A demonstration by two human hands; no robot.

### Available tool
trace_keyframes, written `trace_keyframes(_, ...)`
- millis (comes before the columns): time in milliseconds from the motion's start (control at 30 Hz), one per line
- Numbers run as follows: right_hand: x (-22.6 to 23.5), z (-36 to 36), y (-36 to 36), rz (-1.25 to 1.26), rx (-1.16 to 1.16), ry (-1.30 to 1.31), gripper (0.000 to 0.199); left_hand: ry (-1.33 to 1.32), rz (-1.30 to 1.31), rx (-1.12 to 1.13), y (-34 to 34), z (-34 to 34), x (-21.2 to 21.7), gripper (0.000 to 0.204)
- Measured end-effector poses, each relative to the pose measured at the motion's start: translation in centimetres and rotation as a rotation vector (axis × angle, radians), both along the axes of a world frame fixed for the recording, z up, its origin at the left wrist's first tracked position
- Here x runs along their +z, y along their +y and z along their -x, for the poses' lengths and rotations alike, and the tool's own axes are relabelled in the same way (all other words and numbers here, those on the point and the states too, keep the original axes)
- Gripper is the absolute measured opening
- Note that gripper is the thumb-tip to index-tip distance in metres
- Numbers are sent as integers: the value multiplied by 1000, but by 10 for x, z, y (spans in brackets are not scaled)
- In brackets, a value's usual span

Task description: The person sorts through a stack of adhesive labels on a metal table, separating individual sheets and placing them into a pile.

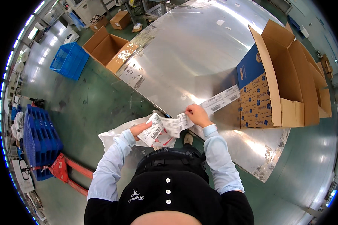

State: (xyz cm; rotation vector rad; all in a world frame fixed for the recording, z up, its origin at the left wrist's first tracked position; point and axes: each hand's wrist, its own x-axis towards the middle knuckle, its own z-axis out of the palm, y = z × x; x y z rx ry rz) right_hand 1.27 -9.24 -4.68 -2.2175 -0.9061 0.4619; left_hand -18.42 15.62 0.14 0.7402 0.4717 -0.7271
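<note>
Table (191, 56) centre free, open carton (285, 75) blocks rt
</note>
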Motion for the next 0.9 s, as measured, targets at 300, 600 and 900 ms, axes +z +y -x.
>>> trace_keyframes(300,20,4,26,-350,208,199,32,115,-366,-75,11,9,-10,43)
trace_keyframes(600,38,-9,33,-41,469,506,32,145,-318,-195,37,30,34,50)
trace_keyframes(900,40,-32,59,30,527,651,28,93,-299,-291,42,53,41,53)
